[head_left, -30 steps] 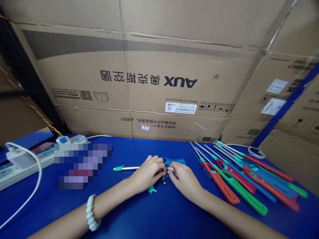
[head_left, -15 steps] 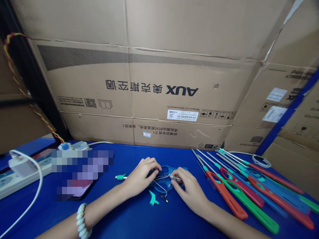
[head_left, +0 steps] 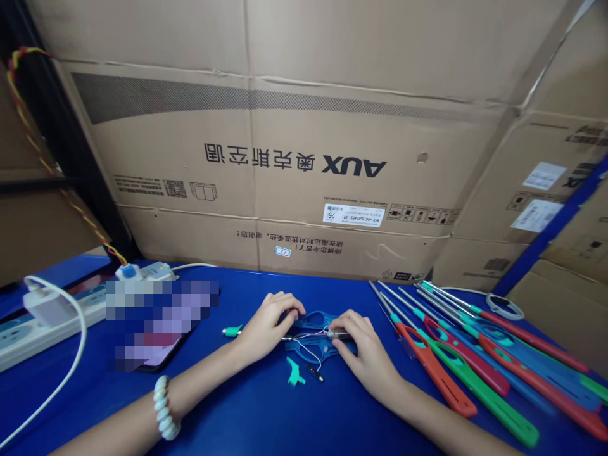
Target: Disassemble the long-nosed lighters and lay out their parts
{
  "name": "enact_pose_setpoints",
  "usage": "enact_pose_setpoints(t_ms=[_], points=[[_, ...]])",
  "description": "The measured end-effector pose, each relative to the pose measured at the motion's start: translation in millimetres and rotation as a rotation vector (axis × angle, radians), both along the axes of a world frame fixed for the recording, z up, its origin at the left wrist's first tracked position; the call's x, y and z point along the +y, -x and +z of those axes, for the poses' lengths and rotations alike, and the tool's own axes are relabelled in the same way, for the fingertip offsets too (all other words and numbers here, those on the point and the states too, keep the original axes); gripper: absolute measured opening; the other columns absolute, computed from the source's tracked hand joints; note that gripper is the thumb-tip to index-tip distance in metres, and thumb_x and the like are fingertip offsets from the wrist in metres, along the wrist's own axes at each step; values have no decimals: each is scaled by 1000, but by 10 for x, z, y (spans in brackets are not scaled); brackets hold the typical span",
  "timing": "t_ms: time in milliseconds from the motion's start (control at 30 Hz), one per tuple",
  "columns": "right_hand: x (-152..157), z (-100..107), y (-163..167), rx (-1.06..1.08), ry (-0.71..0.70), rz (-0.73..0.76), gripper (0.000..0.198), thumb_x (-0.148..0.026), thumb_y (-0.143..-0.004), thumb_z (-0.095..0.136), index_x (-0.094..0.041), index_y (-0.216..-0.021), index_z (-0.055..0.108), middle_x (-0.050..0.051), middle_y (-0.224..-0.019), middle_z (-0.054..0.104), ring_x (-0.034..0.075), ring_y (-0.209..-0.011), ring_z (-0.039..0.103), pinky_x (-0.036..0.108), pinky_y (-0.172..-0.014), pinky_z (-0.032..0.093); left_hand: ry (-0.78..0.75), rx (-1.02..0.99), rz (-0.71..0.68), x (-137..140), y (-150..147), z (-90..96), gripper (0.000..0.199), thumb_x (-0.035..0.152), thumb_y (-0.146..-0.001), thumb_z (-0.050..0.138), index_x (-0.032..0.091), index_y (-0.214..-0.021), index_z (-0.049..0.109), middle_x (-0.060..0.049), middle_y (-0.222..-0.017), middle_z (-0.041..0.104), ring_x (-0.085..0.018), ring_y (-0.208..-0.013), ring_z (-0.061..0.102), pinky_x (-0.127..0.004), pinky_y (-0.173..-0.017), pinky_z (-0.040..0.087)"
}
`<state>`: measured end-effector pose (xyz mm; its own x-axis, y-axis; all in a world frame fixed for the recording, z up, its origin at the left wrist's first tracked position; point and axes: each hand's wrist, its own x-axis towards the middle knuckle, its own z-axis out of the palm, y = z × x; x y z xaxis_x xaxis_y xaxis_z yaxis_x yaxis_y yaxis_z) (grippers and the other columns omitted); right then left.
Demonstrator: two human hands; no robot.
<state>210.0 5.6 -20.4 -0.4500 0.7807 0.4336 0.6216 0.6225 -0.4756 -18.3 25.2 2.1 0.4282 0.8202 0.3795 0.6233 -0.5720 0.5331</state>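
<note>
1. Clear part (head_left: 336, 334) is pinched by right hand (head_left: 368, 351), over blue casing (head_left: 327, 356) on table (head_left: 237, 411).
2. Rod (head_left: 232, 331) is partly covered by left hand (head_left: 268, 324); whether gripped can't be told.
3. Green trigger (head_left: 294, 372) is laid beside black piece (head_left: 314, 373).

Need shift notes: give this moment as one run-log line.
left hand: over green-tipped tube, grip unclear | right hand: pinching clear part over blue casing | green piece: on table
</note>
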Motion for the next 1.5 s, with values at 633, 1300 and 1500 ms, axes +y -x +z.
enact_pose_setpoints(t_ms=[633, 1300, 1500], points=[[39, -88, -6, 93, 56, -78, 28, -9, -84, 52, -23, -108, 53, 4, -96, 62, 23, -93, 55, 38, -85, 40, -125, 104, -29, -22, 1, -97, 22, 14, -94, 37, 20, -91, 58, 0, -84, 64, -17, -78, 51, -33, -77, 31], [-6, -14, 28, 37, 29, -73, 13, -14, -87, 52, -23, -96, 56, 2, -93, 64, 21, -90, 55, 40, -89, 35, -175, 202, -89, -39, -26, -110, 22, 11, -93, 36, 19, -88, 56, -1, -80, 62, -17, -77, 51, -33, -77, 31], [-22, 2, 40, 20, 41, -145, 12, -14, -86, 55, -22, -94, 58, 1, -82, 62, 20, -81, 54, 33, -77, 38, -212, 209, -105, -71, -36, -52, 19, 14, -95, 38, 19, -92, 56, -2, -86, 61, -18, -80, 49, -33, -77, 30]])
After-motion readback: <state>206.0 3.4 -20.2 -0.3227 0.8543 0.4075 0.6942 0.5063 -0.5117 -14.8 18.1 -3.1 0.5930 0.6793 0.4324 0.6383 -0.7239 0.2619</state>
